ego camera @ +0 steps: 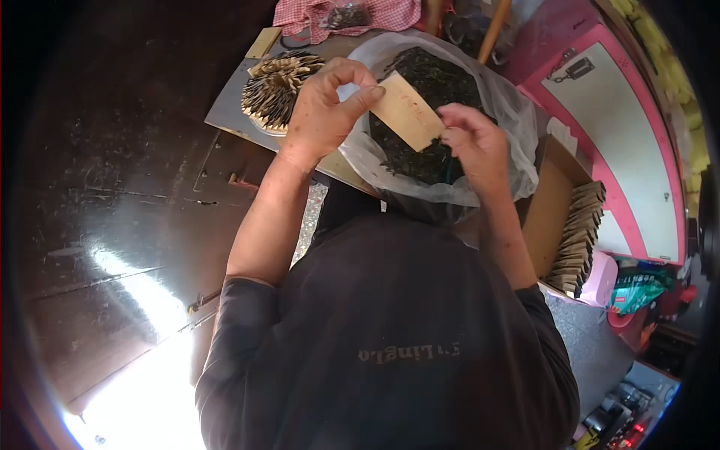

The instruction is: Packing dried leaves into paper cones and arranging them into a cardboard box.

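Note:
Between thumb and fingers, my left hand (329,109) pinches one end of a flat tan paper packet (405,109) with red writing on its face. At the packet's other end are the curled fingertips of my right hand (478,140). Dark bits show there, but whether these fingers grip the paper or some leaf is unclear. Both hands are above a large translucent plastic bag (523,152), spread wide around a heap of dark dried leaves (419,163). Left of my left hand, many tan packets with dark edges (273,90) stand bunched on a round dish.
A cardboard box (554,197) at the right holds a row of folded tan packets (579,236). Behind it stands a pink and white cabinet (613,124). A checked red cloth (388,14) lies at the back of the grey table (228,109). Dark wooden panels (124,169) are at left.

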Available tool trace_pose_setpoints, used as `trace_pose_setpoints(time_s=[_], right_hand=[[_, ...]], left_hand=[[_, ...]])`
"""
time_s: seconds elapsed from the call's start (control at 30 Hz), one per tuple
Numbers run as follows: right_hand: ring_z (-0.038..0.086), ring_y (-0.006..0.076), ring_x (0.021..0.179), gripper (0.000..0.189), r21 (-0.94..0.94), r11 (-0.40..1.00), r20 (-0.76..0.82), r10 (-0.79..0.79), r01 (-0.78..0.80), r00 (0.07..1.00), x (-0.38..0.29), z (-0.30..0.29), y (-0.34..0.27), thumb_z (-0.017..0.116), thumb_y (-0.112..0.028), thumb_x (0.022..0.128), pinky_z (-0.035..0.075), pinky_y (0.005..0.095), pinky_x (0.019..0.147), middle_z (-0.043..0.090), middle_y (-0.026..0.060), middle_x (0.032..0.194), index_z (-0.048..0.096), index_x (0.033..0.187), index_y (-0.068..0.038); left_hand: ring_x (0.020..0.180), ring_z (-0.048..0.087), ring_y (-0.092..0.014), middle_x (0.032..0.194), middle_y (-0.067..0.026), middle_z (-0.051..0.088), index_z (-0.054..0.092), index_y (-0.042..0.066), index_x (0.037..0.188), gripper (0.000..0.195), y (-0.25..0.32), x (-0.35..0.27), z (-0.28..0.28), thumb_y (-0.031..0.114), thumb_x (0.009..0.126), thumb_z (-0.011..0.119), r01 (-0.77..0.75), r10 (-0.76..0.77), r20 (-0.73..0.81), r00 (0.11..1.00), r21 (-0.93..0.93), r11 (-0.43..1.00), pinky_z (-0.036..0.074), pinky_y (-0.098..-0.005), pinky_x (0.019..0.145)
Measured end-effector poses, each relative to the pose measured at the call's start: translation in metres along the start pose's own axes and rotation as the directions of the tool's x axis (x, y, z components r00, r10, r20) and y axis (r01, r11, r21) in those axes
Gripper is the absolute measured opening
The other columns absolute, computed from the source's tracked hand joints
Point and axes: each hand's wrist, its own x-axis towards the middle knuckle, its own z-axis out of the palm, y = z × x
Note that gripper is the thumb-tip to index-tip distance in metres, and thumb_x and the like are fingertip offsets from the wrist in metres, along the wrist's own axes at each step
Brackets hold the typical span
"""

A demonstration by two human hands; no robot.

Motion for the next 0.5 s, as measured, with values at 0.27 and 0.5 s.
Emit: trace_pose_setpoints(time_s=[0.27,0.5], right_hand=[[0.049,0.0027,0.056,0.006,-0.061,0.991,-0.144,0.106,-0.116,0.984,-0.010,0.004,0.022,0.065,-0.007,0.084,0.040,0.0180,0.052,0.058,-0.0031,0.068,0.064,0.085,-0.002],[0.054,0.0114,0.060,0.009,-0.619,0.757,-0.205,-0.415,0.211,0.887,-0.014,0.019,0.027,0.062,0.002,0.080,0.043,0.0247,0.055,0.057,0.0042,0.071,0.063,0.089,-0.002]], left_hand=[[0.091,0.058,-0.011,0.101,-0.0076,0.064,0.058,0.000,0.113,0.041,-0.028,0.000,0.041,0.022,0.083,0.075,0.212,-0.225,-0.023,0.974,-0.244,0.946,0.047,-0.0259,0.083],[0.094,0.056,-0.014,0.105,-0.0104,0.060,0.040,-0.007,0.131,0.070,-0.033,-0.020,0.102,0.028,0.081,0.075,0.329,-0.275,0.185,0.943,-0.420,0.846,0.047,-0.0280,0.084]])
